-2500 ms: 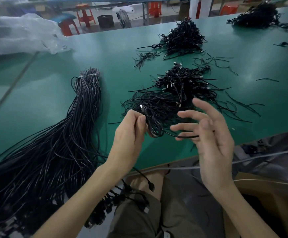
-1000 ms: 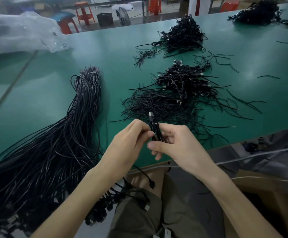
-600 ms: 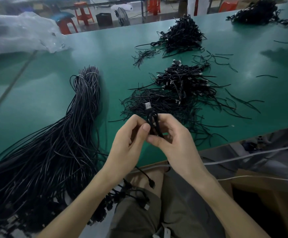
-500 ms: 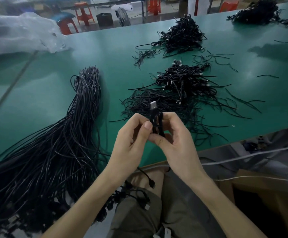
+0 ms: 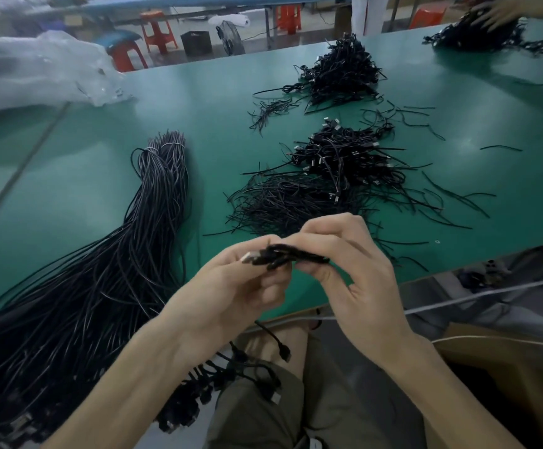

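Note:
Both my hands hold one folded black cable bundle (image 5: 291,256) above the near edge of the green table (image 5: 85,189). It lies level, its silver plug pointing left. My left hand (image 5: 231,293) pinches the plug end between thumb and fingers. My right hand (image 5: 351,277) grips the other end, fingers curled over it. Behind my hands lies a heap of loose black twist ties (image 5: 283,202), and beyond it a pile of finished coiled cables (image 5: 344,157).
A thick bunch of long black cables (image 5: 108,254) runs down the left and hangs over the table edge onto my lap. Another coiled pile (image 5: 341,72) lies farther back. Another person's hand (image 5: 503,11) works a pile at far right. Clear plastic bags (image 5: 37,69) sit far left.
The cable bundle stood upright between my hands with its plug up; now it is turned level, plug to the left, and my hands have shifted slightly toward me.

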A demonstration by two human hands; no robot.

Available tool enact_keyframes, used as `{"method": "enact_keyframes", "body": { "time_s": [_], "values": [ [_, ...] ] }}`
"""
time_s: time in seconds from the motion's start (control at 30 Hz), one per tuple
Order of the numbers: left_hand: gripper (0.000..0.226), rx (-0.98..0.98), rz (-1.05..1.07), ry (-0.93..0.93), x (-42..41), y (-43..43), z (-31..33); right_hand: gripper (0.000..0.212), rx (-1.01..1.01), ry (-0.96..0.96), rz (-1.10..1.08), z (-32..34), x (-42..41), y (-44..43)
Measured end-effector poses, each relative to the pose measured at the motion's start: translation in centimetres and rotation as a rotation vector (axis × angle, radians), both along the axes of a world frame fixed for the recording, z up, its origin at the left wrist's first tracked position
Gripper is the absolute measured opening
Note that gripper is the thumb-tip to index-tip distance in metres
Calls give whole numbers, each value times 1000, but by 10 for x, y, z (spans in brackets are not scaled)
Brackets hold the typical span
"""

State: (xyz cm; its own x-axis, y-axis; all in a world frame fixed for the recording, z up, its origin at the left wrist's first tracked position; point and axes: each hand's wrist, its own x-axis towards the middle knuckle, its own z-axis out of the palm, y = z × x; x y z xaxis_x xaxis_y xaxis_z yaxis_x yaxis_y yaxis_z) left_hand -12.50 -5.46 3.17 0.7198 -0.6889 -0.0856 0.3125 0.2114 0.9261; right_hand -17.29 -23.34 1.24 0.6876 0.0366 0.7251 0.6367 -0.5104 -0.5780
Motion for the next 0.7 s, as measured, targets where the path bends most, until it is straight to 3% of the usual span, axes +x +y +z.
{"method": "enact_keyframes", "body": {
  "time_s": [0.17,0.23,0.4,0.53,0.6,0.7],
  "values": [
    [18,79,-235,161,25,5,-7,42,-250,-53,-108,-8,4,-6],
    [21,166,-239,114,34,6,-14,38,-283,-45,-115,-12,11,-9],
    [27,663,155,-363,58,5,-22,29,45,487,-93,-5,43,-13],
    [14,961,553,-773,86,36,-17,34,187,605,-227,27,105,-48],
    [13,1165,667,-907,106,58,-17,57,71,669,-440,45,137,-66],
    [38,1432,671,-905,131,77,-27,80,-279,621,-704,50,158,-65]
  ]
}}
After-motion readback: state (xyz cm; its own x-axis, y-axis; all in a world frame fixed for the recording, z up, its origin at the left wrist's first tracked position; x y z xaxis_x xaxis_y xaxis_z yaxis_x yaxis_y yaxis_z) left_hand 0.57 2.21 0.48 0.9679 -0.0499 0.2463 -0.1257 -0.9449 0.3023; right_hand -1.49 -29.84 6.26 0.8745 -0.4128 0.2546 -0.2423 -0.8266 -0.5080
